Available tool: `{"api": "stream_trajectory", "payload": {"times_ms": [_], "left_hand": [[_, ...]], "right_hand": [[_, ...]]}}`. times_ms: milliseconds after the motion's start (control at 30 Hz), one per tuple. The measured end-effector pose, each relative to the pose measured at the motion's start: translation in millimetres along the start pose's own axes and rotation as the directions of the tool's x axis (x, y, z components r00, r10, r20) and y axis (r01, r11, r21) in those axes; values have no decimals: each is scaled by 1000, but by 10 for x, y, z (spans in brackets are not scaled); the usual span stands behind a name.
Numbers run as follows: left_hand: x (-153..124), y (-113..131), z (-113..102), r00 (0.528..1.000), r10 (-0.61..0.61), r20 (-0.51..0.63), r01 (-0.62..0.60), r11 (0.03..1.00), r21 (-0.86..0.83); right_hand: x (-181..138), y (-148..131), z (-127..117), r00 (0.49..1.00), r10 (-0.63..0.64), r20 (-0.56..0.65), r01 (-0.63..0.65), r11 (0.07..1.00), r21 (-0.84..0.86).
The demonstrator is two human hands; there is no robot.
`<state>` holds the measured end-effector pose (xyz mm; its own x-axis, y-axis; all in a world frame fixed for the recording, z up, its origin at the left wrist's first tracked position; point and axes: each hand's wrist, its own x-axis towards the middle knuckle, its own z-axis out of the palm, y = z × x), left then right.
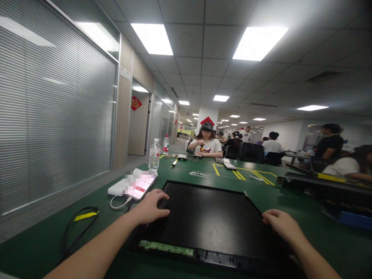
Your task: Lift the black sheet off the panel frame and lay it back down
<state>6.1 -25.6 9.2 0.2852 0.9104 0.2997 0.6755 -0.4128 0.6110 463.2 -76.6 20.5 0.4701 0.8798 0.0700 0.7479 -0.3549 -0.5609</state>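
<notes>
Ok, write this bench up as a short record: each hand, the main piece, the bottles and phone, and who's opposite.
Left hand: thumb and fingers apart, at the left edge of the black panel
Right hand: fingertips closed at the panel's right edge
Main piece: panel flat on green table, green circuit board along its near edge
Phone: screen lit, beyond left hand
Bottles: white-capped bottle, red-capped bottle
Opposite: person in white top

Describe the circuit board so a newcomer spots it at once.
On the green table, find the large black panel between left hand and right hand. Along its near edge, at left, lies the circuit board: a narrow strip, green against the black around it.
</notes>
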Motion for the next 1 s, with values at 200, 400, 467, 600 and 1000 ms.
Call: {"api": "stream_trajectory", "payload": {"times_ms": [200,400,467,600,1000], "left_hand": [[-112,192,-139,967,95,237,-73,992,-100],[-143,283,-217,897,189,399,-168,982,-87],[-141,280,-219,879,207,429,-201,978,-60],[-141,279,-217,857,224,464,-233,972,-40],[-138,279,-184,858,237,455,-264,965,-5]], "right_hand": [[-16,-10,-12,1000,3,15,-3,1000,-5],[-8,1,-15,1000,-11,10,11,1000,-15],[-12,-2,-17,1000,-15,-1,15,1000,-19],[-8,1,-13,1000,-29,-7,28,999,-31],[47,61,19,999,-29,-18,29,1000,-9]]}}
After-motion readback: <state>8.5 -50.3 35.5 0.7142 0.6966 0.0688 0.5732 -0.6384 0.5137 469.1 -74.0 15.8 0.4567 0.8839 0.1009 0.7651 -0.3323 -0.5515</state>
